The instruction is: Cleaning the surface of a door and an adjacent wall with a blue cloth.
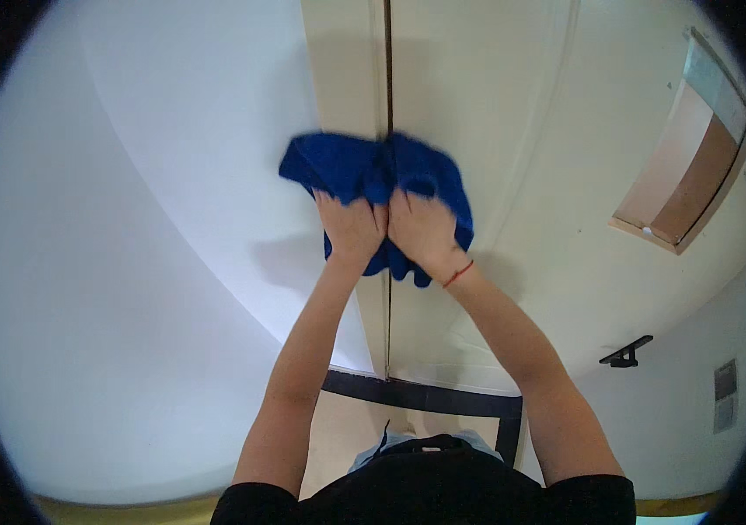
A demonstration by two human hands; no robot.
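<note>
A dark blue cloth lies bunched against a cream door, across the narrow gap between the door's edge and its frame. My left hand grips the cloth on the frame side, its fingertips hidden in the folds. Close beside it, my right hand has hold of the cloth on the door side, with a red string around the wrist. Both arms reach straight out in front of me, and the cloth's lower edge hangs beneath my hands.
White wall fills the left side. At the upper right is a small framed window in the door. A black door handle and wall switches are at the lower right. A dark border strip crosses the pale floor.
</note>
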